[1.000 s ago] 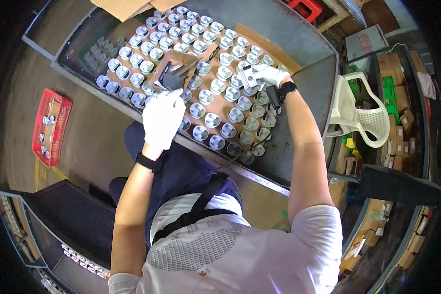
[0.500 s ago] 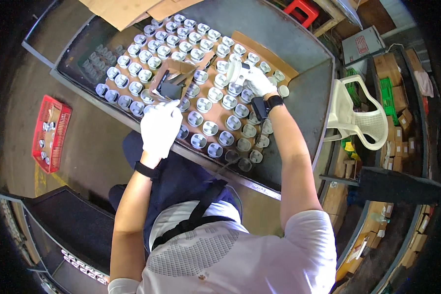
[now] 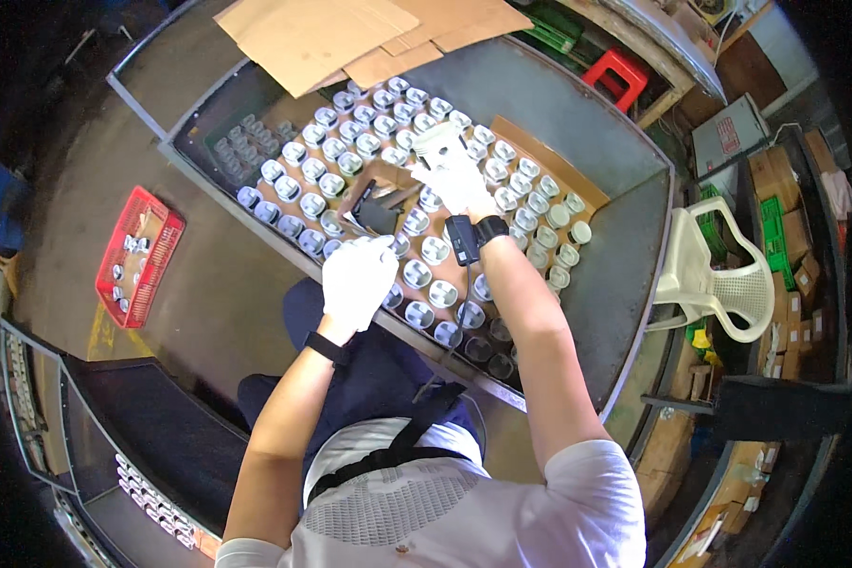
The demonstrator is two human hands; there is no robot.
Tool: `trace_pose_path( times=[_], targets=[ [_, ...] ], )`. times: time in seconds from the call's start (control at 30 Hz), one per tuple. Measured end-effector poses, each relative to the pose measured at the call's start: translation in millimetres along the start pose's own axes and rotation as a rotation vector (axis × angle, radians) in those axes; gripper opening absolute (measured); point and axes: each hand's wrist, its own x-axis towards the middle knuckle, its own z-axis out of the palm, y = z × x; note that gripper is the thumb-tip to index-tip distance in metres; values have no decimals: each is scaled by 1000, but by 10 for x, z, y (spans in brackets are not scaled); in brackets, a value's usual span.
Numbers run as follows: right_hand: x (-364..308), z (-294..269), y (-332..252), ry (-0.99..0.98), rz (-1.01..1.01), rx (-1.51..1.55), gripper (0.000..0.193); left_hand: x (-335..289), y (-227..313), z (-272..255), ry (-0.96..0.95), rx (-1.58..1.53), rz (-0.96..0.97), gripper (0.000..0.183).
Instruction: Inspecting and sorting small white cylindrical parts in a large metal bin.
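Observation:
My right hand (image 3: 456, 185), in a white glove, grips a piston (image 3: 440, 144) raised over the far middle of the table. Below it stand rows of silvery pistons (image 3: 443, 292) on cardboard sheet. My left hand (image 3: 360, 282), gloved too, is closed near the table's front edge, its fingers pressed together beside the pistons; whatever they hold, if anything, is too small to make out. Just beyond it an open cardboard box (image 3: 409, 177) sits among the pistons with a dark grey piece (image 3: 377, 218) and other dark items in it.
Metal rims edge the table (image 3: 634, 312). Flat cardboard sheets (image 3: 317, 38) lie at its far left. A red crate (image 3: 166, 260) with a few pistons stands on the floor at left. At right are a white plastic chair (image 3: 729, 275) and shelves of boxes; a red stool (image 3: 617, 80) stands behind.
My right hand has carried the piston leftward over the rows, toward the cardboard box. My left hand stays closed near the front edge. The whole view has shifted, showing more cardboard at the back.

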Motion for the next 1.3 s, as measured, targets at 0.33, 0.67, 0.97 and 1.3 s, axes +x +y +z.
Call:
trace_pose_path(
  times=[0.33, 0.67, 0.97, 1.3],
  targets=[
    [426, 203, -427, -15, -229, -282, 47, -8, 41, -29, -37, 33, -15, 20],
    [653, 112, -1074, -61, 462, 534, 50, 1, 71, -66, -99, 89, -77, 26],
    [614, 512, -869, 30, 467, 438, 52, -21, 60, -95, -99, 122, -65, 24],
    [459, 468, -930, 49, 658, 456, 57, -76, -35, -85, -103, 106, -77, 22]
  ],
)
